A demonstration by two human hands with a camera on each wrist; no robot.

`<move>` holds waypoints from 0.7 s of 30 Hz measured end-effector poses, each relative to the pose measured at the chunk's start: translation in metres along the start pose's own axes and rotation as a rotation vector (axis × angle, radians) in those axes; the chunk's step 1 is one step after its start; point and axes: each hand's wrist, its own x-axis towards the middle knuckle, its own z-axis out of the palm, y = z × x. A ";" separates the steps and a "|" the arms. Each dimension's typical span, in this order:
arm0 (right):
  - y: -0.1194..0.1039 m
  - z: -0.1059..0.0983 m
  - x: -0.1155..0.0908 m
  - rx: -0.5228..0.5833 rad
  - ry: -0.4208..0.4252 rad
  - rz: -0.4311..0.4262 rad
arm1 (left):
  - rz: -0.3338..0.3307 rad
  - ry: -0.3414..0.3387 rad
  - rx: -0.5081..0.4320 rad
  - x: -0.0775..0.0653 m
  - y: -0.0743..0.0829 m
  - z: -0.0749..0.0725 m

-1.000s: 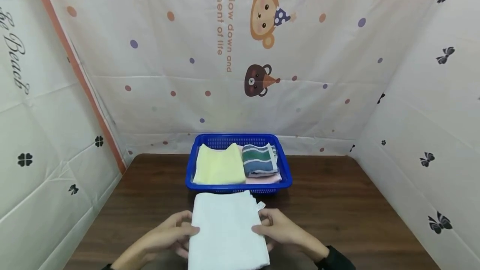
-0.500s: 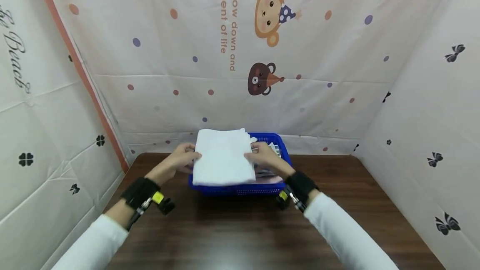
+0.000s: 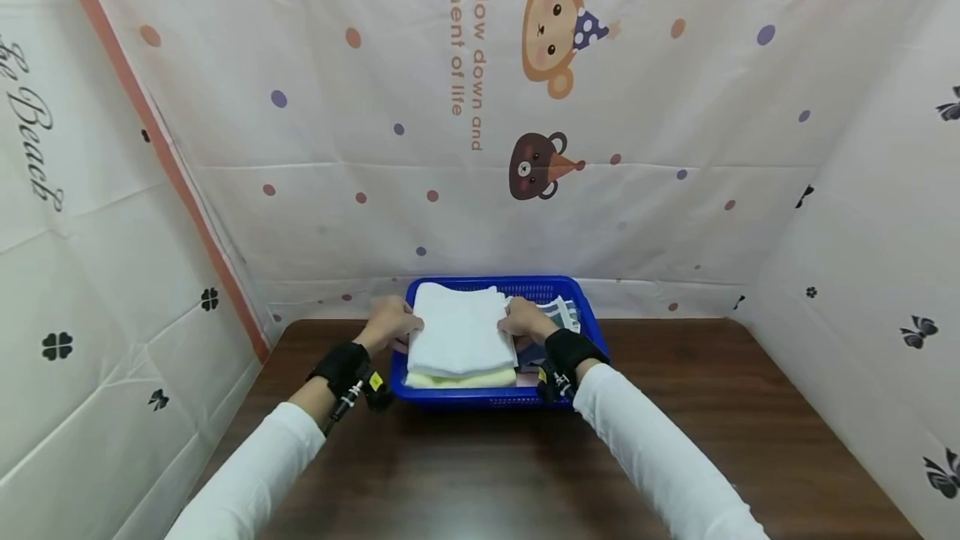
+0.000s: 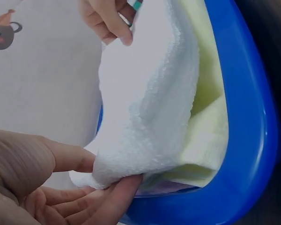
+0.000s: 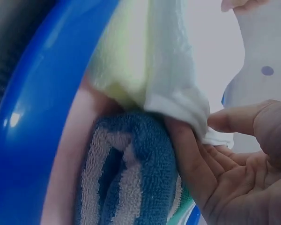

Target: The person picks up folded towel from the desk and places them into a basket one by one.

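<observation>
A folded white towel (image 3: 461,332) lies over a pale yellow towel (image 3: 465,379) in the left part of a blue plastic basket (image 3: 487,397). My left hand (image 3: 390,322) pinches the white towel's left edge, thumb on top and fingers beneath, as the left wrist view shows. On the opposite edge my right hand (image 3: 527,320) grips it the same way, its fingers between the white towel and a rolled blue, white and green striped towel (image 5: 131,173). Under the striped towel shows a pink cloth (image 5: 70,164).
The basket stands at the back of a dark brown wooden table (image 3: 480,473). Behind it hangs a white printed curtain (image 3: 337,232) with cartoon animals and dots. Both wrists wear black straps with small cameras, the left camera (image 3: 377,390) close to the basket's front corner.
Both hands have carried the white towel forward from in front of the basket, over it and down onto the yellow towel. The head view has shifted slightly.
</observation>
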 end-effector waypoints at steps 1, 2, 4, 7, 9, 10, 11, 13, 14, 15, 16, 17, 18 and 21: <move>0.002 0.001 0.000 -0.020 -0.002 0.000 | -0.004 0.018 0.021 0.000 0.000 0.002; 0.004 0.002 0.000 -0.029 -0.007 0.002 | -0.007 0.036 0.046 0.000 0.000 0.004; 0.006 0.002 0.002 -0.047 -0.012 0.006 | 0.005 0.079 0.136 0.002 0.001 0.007; 0.006 0.005 0.003 -0.079 -0.011 0.010 | 0.044 0.137 0.375 0.007 0.001 0.012; 0.005 0.007 0.004 -0.113 0.001 0.001 | 0.066 0.172 0.542 0.010 0.001 0.014; 0.004 0.008 0.004 -0.135 0.011 -0.011 | 0.070 0.184 0.612 0.012 0.001 0.015; 0.002 0.009 0.004 -0.154 0.021 -0.022 | 0.068 0.191 0.667 0.014 0.001 0.015; 0.001 0.010 0.003 -0.188 0.041 -0.045 | 0.052 0.194 0.725 0.018 0.001 0.014; 0.000 0.009 0.001 -0.196 0.047 -0.054 | 0.042 0.190 0.729 0.019 0.000 0.013; 0.001 0.007 0.000 -0.200 0.049 -0.065 | 0.032 0.184 0.721 0.022 -0.001 0.011; 0.002 0.004 -0.002 -0.192 0.052 -0.071 | 0.028 0.177 0.702 0.024 -0.003 0.008; 0.003 -0.001 -0.004 -0.180 0.054 -0.075 | 0.026 0.166 0.672 0.026 -0.005 0.005; 0.006 -0.005 -0.007 -0.164 0.057 -0.077 | 0.026 0.158 0.629 0.027 -0.007 0.002; 0.019 -0.023 -0.015 -0.146 0.068 -0.109 | 0.016 0.137 0.502 0.030 -0.020 -0.013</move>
